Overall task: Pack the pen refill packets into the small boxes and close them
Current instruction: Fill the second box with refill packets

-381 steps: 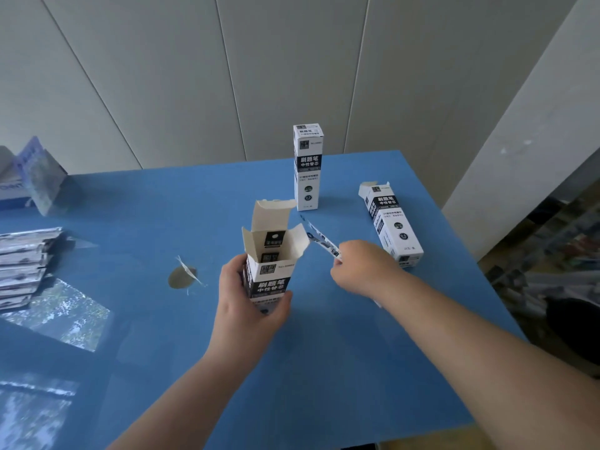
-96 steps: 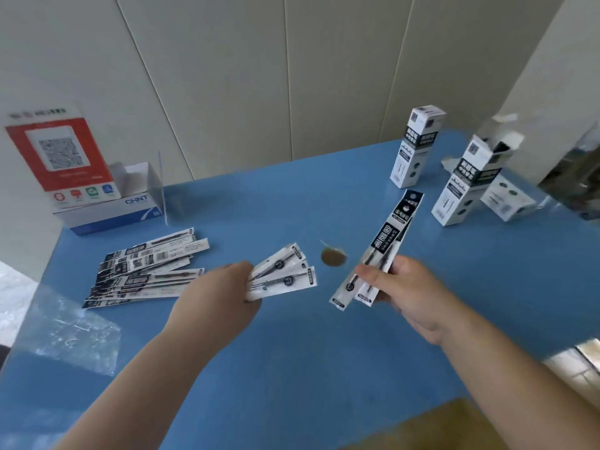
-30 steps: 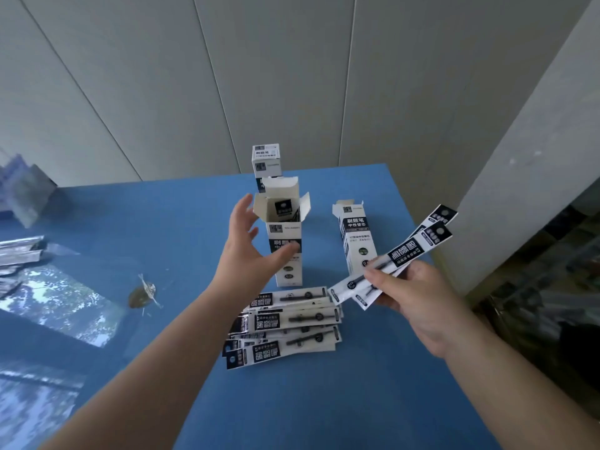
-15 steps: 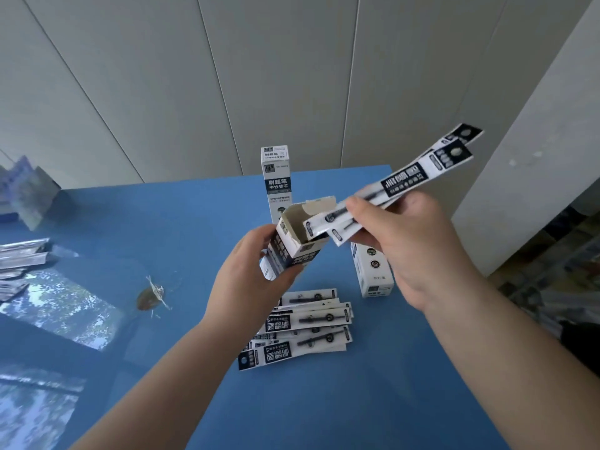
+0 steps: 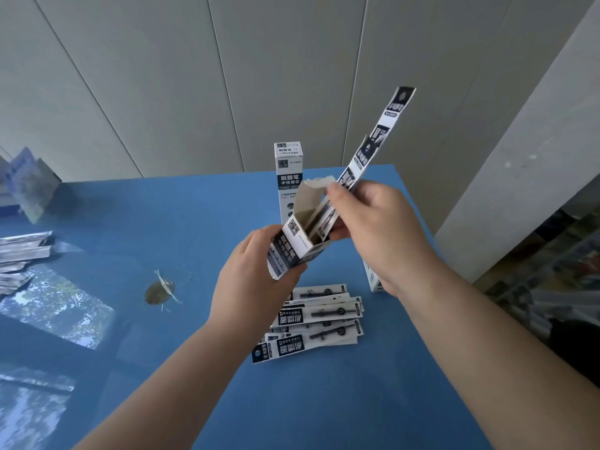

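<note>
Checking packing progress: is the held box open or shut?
Open. The box in the left hand has its top flap raised, and packets enter its mouth.

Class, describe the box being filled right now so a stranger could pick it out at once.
Start at the blue table, then look above the loose packets near its right side. The open box is tilted in the left hand; unlike the closed box standing behind, its flap is up and packets poke out.
</note>
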`<control>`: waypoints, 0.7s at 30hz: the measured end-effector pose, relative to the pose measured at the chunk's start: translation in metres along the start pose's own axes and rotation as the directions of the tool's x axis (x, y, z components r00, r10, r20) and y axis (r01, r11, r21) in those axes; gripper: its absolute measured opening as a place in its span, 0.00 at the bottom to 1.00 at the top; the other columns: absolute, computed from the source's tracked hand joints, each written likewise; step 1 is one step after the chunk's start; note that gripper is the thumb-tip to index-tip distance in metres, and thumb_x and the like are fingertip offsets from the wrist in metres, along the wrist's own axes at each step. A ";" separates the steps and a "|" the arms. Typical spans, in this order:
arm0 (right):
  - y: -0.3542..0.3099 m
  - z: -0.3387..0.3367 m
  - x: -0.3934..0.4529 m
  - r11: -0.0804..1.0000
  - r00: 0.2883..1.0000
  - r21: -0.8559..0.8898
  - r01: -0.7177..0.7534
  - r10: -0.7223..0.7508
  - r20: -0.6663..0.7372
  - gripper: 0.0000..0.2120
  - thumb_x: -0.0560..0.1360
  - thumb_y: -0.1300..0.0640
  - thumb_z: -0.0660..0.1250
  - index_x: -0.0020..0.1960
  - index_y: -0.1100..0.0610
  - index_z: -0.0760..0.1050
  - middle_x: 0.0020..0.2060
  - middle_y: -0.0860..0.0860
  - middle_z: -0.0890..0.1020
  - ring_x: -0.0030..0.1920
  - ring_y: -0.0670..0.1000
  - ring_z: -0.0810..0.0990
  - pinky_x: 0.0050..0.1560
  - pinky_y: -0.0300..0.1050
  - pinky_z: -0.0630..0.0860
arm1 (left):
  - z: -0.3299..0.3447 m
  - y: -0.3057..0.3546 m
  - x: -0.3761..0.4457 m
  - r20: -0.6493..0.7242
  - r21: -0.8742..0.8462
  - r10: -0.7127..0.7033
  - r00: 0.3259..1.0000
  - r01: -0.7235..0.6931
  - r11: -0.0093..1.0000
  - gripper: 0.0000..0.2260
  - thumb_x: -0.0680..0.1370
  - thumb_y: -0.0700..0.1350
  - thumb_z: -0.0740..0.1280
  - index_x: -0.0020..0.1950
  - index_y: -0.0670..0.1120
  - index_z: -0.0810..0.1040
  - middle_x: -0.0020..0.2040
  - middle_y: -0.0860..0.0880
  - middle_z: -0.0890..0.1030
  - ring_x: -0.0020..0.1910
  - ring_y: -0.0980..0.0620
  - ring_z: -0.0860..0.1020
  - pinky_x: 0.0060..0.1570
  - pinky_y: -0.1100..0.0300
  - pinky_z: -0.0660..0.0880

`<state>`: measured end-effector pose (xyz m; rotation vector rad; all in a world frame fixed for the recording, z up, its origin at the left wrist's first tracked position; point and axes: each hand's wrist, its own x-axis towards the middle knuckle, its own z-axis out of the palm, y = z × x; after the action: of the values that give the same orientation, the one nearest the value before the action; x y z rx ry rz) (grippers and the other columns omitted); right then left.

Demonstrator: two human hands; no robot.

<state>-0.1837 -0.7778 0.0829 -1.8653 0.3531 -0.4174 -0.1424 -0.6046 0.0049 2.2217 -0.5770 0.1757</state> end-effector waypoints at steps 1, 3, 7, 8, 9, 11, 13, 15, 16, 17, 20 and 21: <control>0.001 0.000 0.002 1.000 1.000 0.017 -0.016 0.016 -0.005 0.24 0.75 0.43 0.65 0.47 0.67 0.78 0.40 0.63 0.85 0.37 0.57 0.86 0.45 0.67 0.81 | 0.000 -0.001 0.000 0.001 0.005 0.003 1.000 -0.003 1.000 0.22 0.73 0.55 0.75 0.61 0.66 0.68 0.51 0.74 0.71 0.53 0.64 0.71 0.45 0.71 0.66; 0.002 0.001 0.003 1.000 0.999 0.024 -0.017 0.017 -0.027 0.17 0.75 0.47 0.67 0.46 0.62 0.80 0.39 0.59 0.86 0.37 0.54 0.87 0.45 0.66 0.82 | 0.001 -0.002 0.000 0.001 0.016 0.012 1.000 -0.012 1.000 0.22 0.73 0.55 0.75 0.61 0.65 0.68 0.50 0.73 0.71 0.52 0.64 0.71 0.45 0.71 0.66; 0.002 0.003 0.003 0.997 0.995 0.079 -0.023 0.031 -0.098 0.09 0.69 0.48 0.73 0.45 0.52 0.82 0.40 0.51 0.87 0.41 0.54 0.88 0.46 0.59 0.85 | 0.004 -0.004 0.001 0.004 0.010 0.012 1.000 -0.012 1.000 0.22 0.72 0.55 0.75 0.61 0.64 0.68 0.50 0.74 0.71 0.51 0.64 0.71 0.44 0.72 0.66; 0.002 0.003 0.003 0.997 0.994 0.067 -0.033 0.040 -0.098 0.10 0.68 0.48 0.74 0.46 0.52 0.82 0.40 0.51 0.87 0.41 0.53 0.88 0.46 0.59 0.85 | 0.005 -0.004 0.002 0.006 0.008 0.012 1.000 -0.012 1.000 0.22 0.72 0.54 0.75 0.60 0.65 0.68 0.50 0.74 0.71 0.51 0.65 0.71 0.44 0.72 0.66; 0.001 0.002 0.002 0.999 0.995 0.026 -0.036 0.038 -0.093 0.12 0.68 0.47 0.75 0.46 0.53 0.82 0.39 0.50 0.87 0.42 0.53 0.88 0.47 0.59 0.85 | 0.005 -0.005 0.002 0.008 0.006 0.014 1.000 -0.014 1.000 0.22 0.72 0.54 0.76 0.60 0.65 0.68 0.50 0.75 0.71 0.51 0.65 0.70 0.44 0.72 0.65; 0.001 0.000 0.001 0.997 0.997 -0.076 -0.019 0.013 -0.080 0.13 0.69 0.45 0.76 0.45 0.53 0.82 0.39 0.48 0.87 0.42 0.50 0.87 0.47 0.58 0.84 | 0.007 -0.006 0.003 0.010 -0.006 0.019 1.000 -0.019 1.000 0.23 0.72 0.53 0.76 0.60 0.65 0.68 0.50 0.75 0.71 0.51 0.65 0.70 0.44 0.71 0.65; 0.000 -0.001 0.001 0.995 0.998 -0.099 -0.008 0.001 -0.068 0.12 0.71 0.45 0.76 0.45 0.53 0.83 0.38 0.46 0.87 0.40 0.47 0.86 0.47 0.57 0.83 | 0.007 -0.008 0.005 0.017 -0.030 0.010 1.000 -0.010 1.000 0.22 0.72 0.53 0.76 0.60 0.66 0.68 0.51 0.75 0.72 0.51 0.65 0.71 0.45 0.71 0.66; -0.002 -0.001 0.000 0.997 0.998 -0.071 -0.007 0.003 -0.061 0.12 0.73 0.44 0.74 0.46 0.53 0.81 0.35 0.45 0.84 0.37 0.47 0.83 0.43 0.57 0.83 | 0.008 -0.009 0.007 0.018 -0.044 0.000 1.000 0.001 0.999 0.22 0.72 0.53 0.76 0.60 0.66 0.68 0.51 0.73 0.72 0.51 0.65 0.72 0.46 0.70 0.67; -0.003 -0.001 0.000 0.998 0.998 -0.055 -0.004 0.001 -0.062 0.13 0.74 0.43 0.72 0.45 0.53 0.80 0.33 0.45 0.83 0.36 0.49 0.83 0.42 0.58 0.82 | 0.008 -0.009 0.008 0.017 -0.046 -0.001 1.000 0.002 0.999 0.23 0.72 0.53 0.76 0.60 0.66 0.68 0.51 0.73 0.73 0.51 0.64 0.72 0.46 0.69 0.68; -0.004 -0.001 0.000 0.999 0.998 -0.035 -0.003 0.000 -0.064 0.13 0.75 0.43 0.69 0.45 0.54 0.79 0.32 0.46 0.82 0.36 0.52 0.83 0.41 0.59 0.81 | 0.009 -0.009 0.009 0.016 -0.047 0.000 1.000 0.001 0.999 0.23 0.72 0.53 0.76 0.60 0.66 0.68 0.51 0.72 0.73 0.51 0.64 0.72 0.46 0.69 0.68; -0.005 0.000 0.000 1.000 0.997 -0.014 -0.008 0.007 -0.079 0.13 0.77 0.45 0.65 0.45 0.55 0.78 0.33 0.52 0.83 0.37 0.59 0.84 0.38 0.64 0.81 | 0.009 -0.010 0.011 0.018 -0.054 0.005 1.000 -0.004 0.999 0.23 0.72 0.52 0.76 0.60 0.66 0.68 0.51 0.71 0.73 0.51 0.64 0.72 0.46 0.68 0.69; -0.004 0.000 0.000 0.998 0.997 -0.056 0.001 -0.005 -0.076 0.13 0.77 0.46 0.65 0.46 0.55 0.79 0.34 0.54 0.83 0.38 0.59 0.83 0.39 0.64 0.81 | 0.009 -0.010 0.012 0.019 -0.060 0.005 1.000 -0.004 0.998 0.23 0.72 0.52 0.76 0.60 0.65 0.68 0.51 0.70 0.74 0.51 0.64 0.73 0.47 0.66 0.70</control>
<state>-0.1835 -0.7770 0.0864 -1.9077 0.4169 -0.4863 -0.1276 -0.6102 -0.0040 2.1663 -0.5905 0.1382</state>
